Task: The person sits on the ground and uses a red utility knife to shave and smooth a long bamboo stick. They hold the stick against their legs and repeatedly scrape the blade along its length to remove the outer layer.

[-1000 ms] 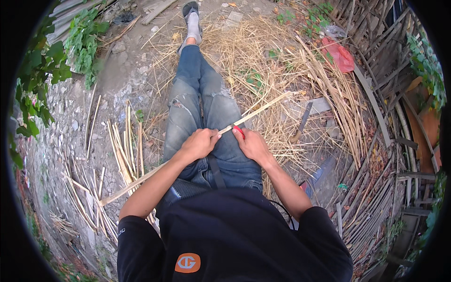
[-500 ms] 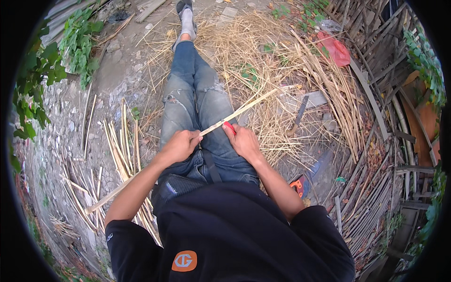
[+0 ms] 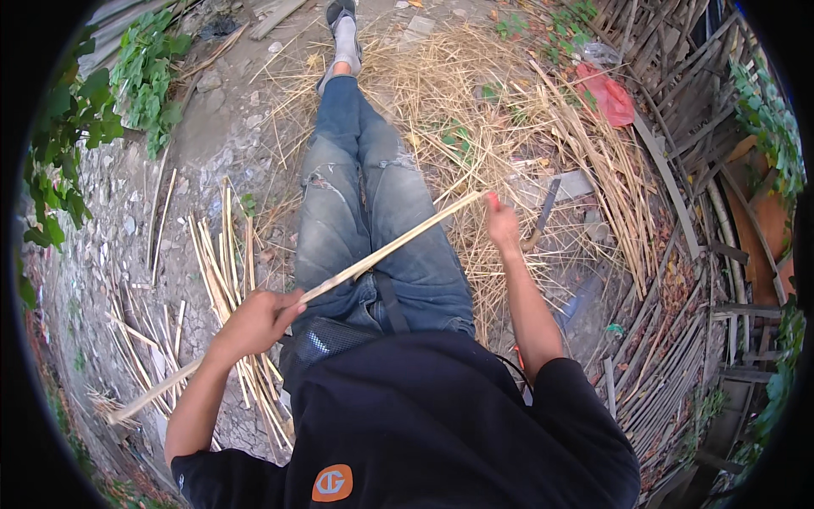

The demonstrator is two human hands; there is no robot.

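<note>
A long pale bamboo strip slants across my thighs, its near end passing beneath my left forearm to the lower left. My left hand is closed round it near my left hip. Out past my right knee, my right hand is closed on a small red-handled tool at the strip's far end. Only a bit of the red shows; whatever blade it has cannot be made out.
Split bamboo strips lie by my left hip. Shavings cover the ground ahead and right. A wooden-handled knife rests beyond my right hand, near a long bamboo pile. A red plastic bag lies farther off.
My left hand has drawn back toward my left hip, pulling the strip with it. My right hand, with the red-handled tool, has moved outward to the right and away from my lap.
</note>
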